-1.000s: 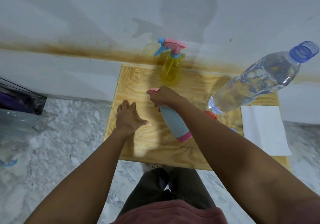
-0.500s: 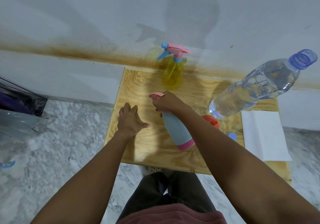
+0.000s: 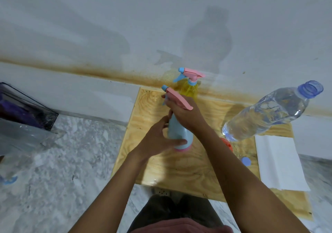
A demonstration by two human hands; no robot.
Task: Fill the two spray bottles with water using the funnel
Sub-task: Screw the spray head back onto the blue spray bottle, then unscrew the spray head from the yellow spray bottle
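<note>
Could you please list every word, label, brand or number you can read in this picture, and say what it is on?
None can be read. The blue spray bottle, the yellow spray bottle and the clear water bottle show no label, and the white paper sheet looks blank.

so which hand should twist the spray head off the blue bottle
The right hand: it grips the neck under the pink spray head; the left hand holds the blue bottle low, likely steadying it.
</note>
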